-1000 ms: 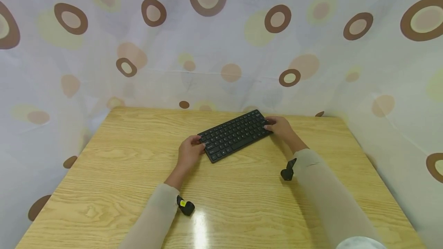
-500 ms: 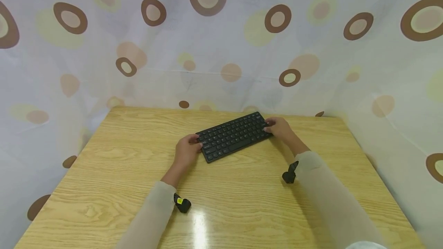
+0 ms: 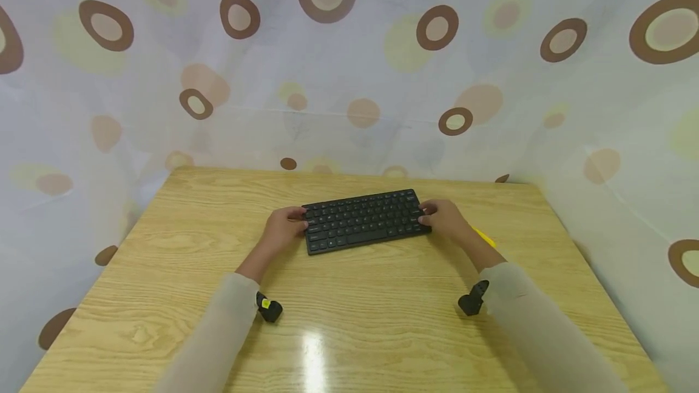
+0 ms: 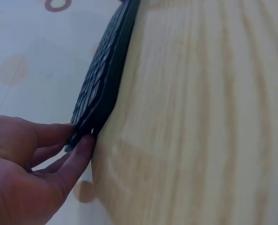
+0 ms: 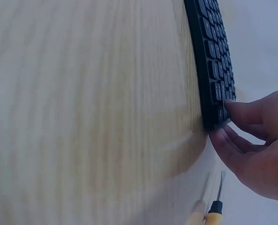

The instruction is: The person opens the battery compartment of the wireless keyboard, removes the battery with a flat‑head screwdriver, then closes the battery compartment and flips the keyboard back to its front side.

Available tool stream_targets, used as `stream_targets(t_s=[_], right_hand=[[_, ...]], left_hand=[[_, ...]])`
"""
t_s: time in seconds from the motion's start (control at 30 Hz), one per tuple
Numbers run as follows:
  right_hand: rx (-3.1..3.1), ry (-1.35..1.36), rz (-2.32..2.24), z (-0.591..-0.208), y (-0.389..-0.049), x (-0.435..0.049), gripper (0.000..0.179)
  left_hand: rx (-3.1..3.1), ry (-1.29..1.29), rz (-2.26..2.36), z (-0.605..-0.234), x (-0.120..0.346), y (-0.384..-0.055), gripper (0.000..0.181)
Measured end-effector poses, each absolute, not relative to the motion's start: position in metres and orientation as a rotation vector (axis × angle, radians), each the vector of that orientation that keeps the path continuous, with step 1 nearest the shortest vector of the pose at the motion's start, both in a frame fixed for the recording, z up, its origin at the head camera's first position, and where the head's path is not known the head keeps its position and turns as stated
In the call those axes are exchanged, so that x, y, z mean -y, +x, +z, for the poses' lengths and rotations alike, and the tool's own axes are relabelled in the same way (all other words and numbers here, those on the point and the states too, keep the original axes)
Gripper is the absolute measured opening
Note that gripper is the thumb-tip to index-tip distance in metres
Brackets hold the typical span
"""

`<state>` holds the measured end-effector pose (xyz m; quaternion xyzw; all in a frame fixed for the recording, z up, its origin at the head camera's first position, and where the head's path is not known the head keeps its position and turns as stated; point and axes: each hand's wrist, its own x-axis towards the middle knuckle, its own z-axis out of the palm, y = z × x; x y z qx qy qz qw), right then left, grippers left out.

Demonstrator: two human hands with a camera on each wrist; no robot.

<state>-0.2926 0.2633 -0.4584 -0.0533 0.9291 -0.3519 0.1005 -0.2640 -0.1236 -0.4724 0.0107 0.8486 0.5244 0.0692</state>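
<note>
A slim black keyboard (image 3: 363,223) lies between both hands near the back of the table, its right end slightly farther back than its left. My left hand (image 3: 283,227) pinches the left short end; in the left wrist view, thumb and fingers (image 4: 50,136) close on its corner. At the right short end, my right hand (image 3: 445,220) has the same kind of grip, with one digit on the keys and another under the edge in the right wrist view. Whether the keyboard touches the tabletop or is slightly raised, I cannot tell.
A screwdriver (image 5: 216,206) with a yellow handle and metal shaft lies right of the keyboard, partly hidden by the right forearm in the head view. The wooden table (image 3: 349,308) meets a circle-patterned cloth (image 3: 360,77) behind and at the sides.
The keyboard has turned clockwise to lie more level across the table, its right end moving toward me and its left end shifting left. Part of the yellow handle has come into sight.
</note>
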Motion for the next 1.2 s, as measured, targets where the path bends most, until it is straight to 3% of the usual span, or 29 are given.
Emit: stream_targets(t_s=[0.4,1.2], right_hand=[[-2.750,-0.095,-1.069,-0.455,-0.246,-0.260,0.040],[-2.782,0.041,-1.028,-0.460,-0.195,-0.263,0.039]], left_hand=[[-2.574,0.108,1.436,-0.468,0.135,-0.269,0.039],[-2.569,0.201,1.340,-0.463,0.133,-0.244,0.039]])
